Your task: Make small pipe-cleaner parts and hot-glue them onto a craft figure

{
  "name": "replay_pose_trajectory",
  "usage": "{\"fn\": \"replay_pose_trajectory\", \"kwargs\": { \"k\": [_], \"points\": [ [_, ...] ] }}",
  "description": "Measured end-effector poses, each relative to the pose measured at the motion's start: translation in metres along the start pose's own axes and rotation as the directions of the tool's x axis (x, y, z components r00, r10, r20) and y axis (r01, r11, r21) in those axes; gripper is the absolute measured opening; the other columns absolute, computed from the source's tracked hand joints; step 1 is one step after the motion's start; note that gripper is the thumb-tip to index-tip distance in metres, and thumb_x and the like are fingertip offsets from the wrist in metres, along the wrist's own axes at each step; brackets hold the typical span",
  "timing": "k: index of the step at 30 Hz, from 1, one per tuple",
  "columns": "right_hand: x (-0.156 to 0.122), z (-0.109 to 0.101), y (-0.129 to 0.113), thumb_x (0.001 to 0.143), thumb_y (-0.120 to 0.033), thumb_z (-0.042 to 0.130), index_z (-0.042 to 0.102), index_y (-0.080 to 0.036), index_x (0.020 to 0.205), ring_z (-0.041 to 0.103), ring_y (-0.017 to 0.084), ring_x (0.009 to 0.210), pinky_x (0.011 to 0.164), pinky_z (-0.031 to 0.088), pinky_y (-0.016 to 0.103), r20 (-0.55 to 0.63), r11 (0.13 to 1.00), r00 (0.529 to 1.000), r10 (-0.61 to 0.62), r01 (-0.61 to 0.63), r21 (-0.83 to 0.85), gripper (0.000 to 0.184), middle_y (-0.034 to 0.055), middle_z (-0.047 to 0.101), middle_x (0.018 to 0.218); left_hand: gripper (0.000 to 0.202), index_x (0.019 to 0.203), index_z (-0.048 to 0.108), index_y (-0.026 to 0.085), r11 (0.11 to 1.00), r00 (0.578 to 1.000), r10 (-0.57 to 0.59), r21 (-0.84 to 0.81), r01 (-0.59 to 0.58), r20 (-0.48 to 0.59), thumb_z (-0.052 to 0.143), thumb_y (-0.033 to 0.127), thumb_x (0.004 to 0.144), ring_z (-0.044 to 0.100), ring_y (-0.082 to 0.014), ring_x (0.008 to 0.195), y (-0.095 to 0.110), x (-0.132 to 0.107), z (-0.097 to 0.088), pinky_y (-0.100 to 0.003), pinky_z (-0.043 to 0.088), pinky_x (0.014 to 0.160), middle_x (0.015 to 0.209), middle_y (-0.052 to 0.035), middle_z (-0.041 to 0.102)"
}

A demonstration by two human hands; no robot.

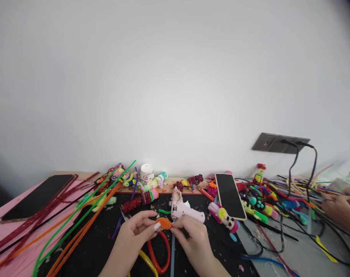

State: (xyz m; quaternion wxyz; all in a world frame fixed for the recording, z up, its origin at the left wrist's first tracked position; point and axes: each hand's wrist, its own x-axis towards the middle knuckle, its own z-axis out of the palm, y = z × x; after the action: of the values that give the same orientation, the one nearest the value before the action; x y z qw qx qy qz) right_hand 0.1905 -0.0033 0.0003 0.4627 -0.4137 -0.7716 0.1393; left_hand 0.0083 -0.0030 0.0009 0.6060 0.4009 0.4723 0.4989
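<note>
Between my two hands is a small orange leaf-shaped piece of fuzzy pipe cleaner (165, 223). My left hand (136, 235) pinches its left end between thumb and fingers. The other tip is gripped by the fingers of my right hand (192, 235). Just behind my hands a pale pink glue gun (188, 212) lies on the black mat (90, 234), with a translucent glue stick (173, 256) running toward me below it. A red loop-shaped handle (166, 246) and a yellow curved handle (148, 262) show under my hands. A short green pipe cleaner (164, 211) rests near the glue gun.
Long pipe cleaners (73, 227) cross the left side, over a dark phone (38, 196). Pipe-cleaner figures, a paper cup (147, 174) and another phone (230, 195) line the back. Cables (290, 169) hang from a wall socket. Another person's hand (340, 209) is at the right.
</note>
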Motion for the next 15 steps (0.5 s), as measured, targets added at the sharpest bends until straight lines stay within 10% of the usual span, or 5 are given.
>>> {"fn": "replay_pose_trajectory", "kwargs": {
  "k": [15],
  "points": [
    [0.0056,-0.0058,-0.0010,0.082,-0.018,0.059,0.064,-0.017,0.070,0.061,0.015,0.059,0.056,0.047,0.021,0.047,1.000,0.999,-0.001,0.001,0.015,0.013,0.0032,0.065,0.064,0.017,0.091,0.068,0.022,0.972,0.979,0.147,0.163,-0.170,0.142,0.064,0.024,0.074,0.067,-0.0225,0.084,0.0011,-0.0001,-0.0038,-0.033,0.053,0.080,0.085,-0.0031,0.072]
  ]
}}
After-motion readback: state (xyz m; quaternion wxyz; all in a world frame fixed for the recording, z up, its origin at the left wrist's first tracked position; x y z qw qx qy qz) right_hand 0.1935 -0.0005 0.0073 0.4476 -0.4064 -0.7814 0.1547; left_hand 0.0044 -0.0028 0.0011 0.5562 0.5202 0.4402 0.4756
